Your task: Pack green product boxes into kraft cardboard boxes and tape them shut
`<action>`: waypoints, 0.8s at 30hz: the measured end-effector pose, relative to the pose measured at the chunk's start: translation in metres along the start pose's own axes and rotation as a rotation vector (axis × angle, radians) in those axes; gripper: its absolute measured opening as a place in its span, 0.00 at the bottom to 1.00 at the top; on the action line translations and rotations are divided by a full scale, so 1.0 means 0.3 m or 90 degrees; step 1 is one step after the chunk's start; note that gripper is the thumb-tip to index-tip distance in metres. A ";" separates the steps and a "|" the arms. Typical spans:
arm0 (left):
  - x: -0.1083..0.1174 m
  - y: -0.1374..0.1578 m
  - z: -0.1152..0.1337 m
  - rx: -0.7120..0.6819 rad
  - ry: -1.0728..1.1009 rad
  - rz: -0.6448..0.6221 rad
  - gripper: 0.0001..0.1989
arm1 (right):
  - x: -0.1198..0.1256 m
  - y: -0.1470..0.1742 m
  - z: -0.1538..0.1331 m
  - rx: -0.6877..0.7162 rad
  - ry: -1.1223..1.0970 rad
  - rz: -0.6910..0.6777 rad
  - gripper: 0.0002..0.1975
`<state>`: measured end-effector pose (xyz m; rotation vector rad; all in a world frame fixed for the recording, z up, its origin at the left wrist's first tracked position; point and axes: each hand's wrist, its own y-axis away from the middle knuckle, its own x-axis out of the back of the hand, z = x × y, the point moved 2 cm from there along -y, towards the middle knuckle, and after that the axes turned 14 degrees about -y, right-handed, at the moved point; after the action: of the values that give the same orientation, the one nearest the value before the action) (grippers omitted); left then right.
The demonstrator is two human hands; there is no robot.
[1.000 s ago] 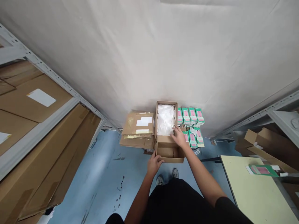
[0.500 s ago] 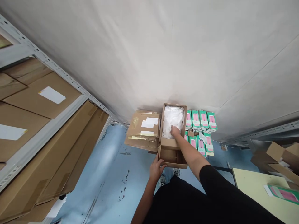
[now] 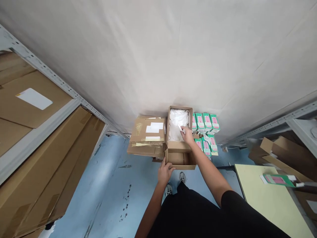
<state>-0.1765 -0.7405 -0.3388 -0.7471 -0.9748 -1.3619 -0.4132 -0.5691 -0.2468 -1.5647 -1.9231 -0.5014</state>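
Note:
An open brown cardboard box (image 3: 169, 124) stands against the wall with a pile of white, thin, bag-like pieces (image 3: 178, 116) in it. My right hand (image 3: 187, 135) is over its right side, fingers closed on a slim white piece (image 3: 180, 127) whose kind I cannot make out. In front of that box is an open, hollow cardboard section (image 3: 177, 158), either its folded-back lid or a second box; I cannot tell which. My left hand (image 3: 165, 172) grips the near left corner of this section, thumb along the front edge and fingers at its side.
Flattened cartons (image 3: 146, 130) are stacked to the left. Green and pink boxes (image 3: 207, 122) stand in rows to the right. Shelving with large cartons (image 3: 49, 158) lines the left side. A pale yellow tabletop (image 3: 262, 198) bears another green and pink box (image 3: 278, 179).
My right hand has come up slightly out of the white pile, now with a slim white piece in its fingers. My left hand keeps its hold. The camera view has shifted.

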 end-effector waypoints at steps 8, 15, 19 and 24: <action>-0.005 0.060 0.006 -0.028 -0.006 0.029 0.09 | 0.047 0.485 -0.065 0.012 -0.010 -0.046 0.21; -0.035 0.130 0.080 -0.050 -0.013 0.031 0.10 | 0.035 0.699 0.057 -0.234 0.116 -0.222 0.41; -0.078 0.152 0.173 -0.100 -0.027 0.020 0.10 | 0.153 0.794 0.127 -0.228 0.068 -0.150 0.42; -0.162 0.165 0.406 -0.199 -0.040 0.005 0.09 | 0.393 0.999 0.255 -0.166 0.015 0.043 0.28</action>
<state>-0.1411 -0.6057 -0.3242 -1.0330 -0.8146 -1.5106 -0.1535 -0.3637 -0.2507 -1.7699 -1.8389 -0.7620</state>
